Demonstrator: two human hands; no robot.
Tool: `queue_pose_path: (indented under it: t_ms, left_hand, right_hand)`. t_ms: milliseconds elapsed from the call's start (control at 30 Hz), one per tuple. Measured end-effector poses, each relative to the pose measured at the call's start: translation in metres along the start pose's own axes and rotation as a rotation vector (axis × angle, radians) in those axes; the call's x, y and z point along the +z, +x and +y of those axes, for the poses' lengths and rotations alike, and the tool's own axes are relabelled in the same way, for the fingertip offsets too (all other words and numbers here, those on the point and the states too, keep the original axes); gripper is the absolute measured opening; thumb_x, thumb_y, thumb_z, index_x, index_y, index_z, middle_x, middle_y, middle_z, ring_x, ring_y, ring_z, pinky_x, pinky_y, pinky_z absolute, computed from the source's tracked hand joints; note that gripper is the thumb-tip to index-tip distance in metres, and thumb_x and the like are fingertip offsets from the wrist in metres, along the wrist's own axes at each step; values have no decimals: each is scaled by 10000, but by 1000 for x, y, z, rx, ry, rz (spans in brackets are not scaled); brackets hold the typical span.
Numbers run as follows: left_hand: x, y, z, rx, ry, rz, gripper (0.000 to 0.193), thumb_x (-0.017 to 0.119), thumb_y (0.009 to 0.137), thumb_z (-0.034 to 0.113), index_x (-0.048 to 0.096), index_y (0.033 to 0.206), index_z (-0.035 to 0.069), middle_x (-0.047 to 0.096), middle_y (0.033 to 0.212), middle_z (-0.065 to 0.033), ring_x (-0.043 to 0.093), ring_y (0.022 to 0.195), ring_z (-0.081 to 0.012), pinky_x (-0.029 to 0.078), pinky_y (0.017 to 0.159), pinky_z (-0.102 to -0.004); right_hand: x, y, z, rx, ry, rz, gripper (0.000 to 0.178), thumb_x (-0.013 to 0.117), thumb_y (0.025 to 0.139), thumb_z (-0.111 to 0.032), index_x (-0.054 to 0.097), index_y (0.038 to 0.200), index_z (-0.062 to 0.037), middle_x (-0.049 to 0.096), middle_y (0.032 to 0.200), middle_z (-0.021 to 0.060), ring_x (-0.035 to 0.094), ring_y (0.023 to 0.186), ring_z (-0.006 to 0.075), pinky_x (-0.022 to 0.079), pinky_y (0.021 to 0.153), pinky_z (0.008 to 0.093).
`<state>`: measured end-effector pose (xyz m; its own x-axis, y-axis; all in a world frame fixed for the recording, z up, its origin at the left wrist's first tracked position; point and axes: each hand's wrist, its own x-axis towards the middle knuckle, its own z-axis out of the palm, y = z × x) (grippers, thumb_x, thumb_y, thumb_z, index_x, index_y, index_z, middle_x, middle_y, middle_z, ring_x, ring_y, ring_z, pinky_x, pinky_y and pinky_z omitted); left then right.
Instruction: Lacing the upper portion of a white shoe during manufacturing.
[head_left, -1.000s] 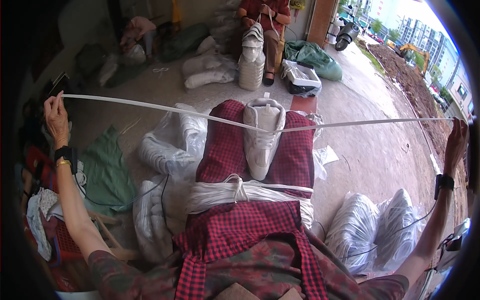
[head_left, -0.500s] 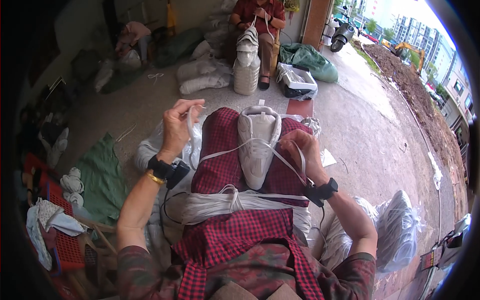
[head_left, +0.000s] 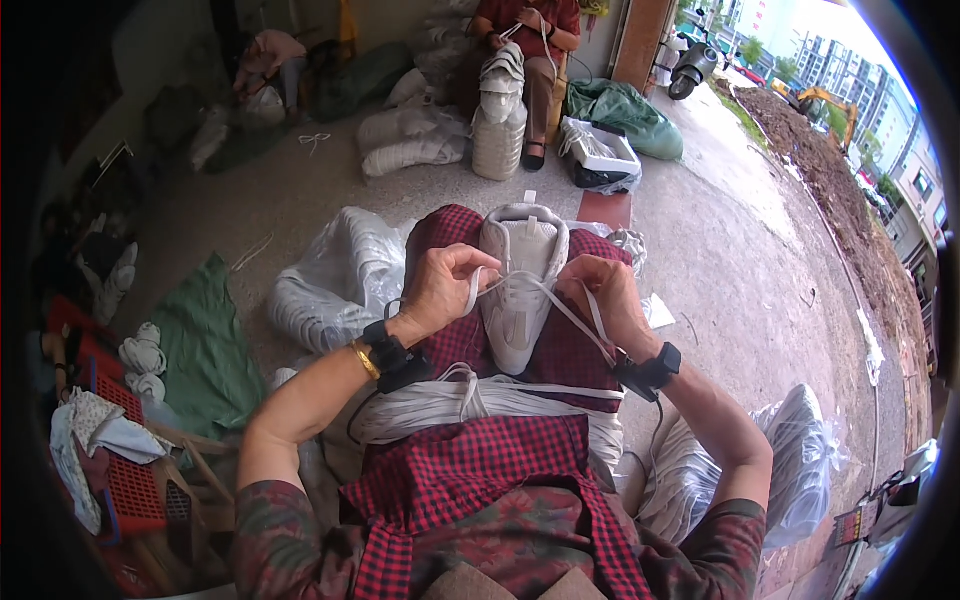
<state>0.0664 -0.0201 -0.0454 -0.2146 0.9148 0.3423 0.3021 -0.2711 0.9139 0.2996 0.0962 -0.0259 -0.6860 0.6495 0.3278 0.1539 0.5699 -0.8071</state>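
Observation:
Between my knees a white sneaker [head_left: 516, 335] points its toe toward me, its tongue and collar at the far end. A flat white shoelace [head_left: 537, 284] runs through its upper eyelets. At the shoe's left side my left hand [head_left: 446, 285] is closed, pinching one end of the lace near the eyelets. On the right my right hand [head_left: 604, 295] pinches the other part of the lace, which hangs in a loop below the fingers. Across my lap, on the checked apron [head_left: 470, 455], lies a bundle of white laces [head_left: 420, 408] tied in the middle.
Clear bags of white shoe pieces [head_left: 335, 280] lie left of my knees, and more bags [head_left: 795, 465] at right. A red crate [head_left: 125, 400] with cloths stands at left, near a green sheet [head_left: 200, 350]. Ahead, a seated person [head_left: 545, 40] handles laces above stacked shoe uppers [head_left: 499, 135].
My left hand has come down and right, from out beside my left knee to the shoe's eyelets, bringing its lace end. The right hand stays near the shoe, still pinching the lace.

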Motion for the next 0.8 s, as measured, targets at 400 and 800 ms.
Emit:
queue_pose_path:
  t_ms: [400,800]
  left_hand:
    - [5,-4,-9,-2,49,62,92,733,864,56,727,940,6,717,835,-53,670,760,-96,528,686,-252]
    - [3,-8,-5,23,117,59,131,668,925,63,693,1020,-23,730,888,-78,683,809,-96,560,758,-241]
  right_hand:
    - [1,3,-8,-16,-154,64,67,680,874,-29,671,937,-6,701,768,28,620,690,67,513,619,267]
    - [-2,8,-3,61,-35,29,126,716,799,-68,646,860,17,669,712,55,609,645,97,488,582,275]
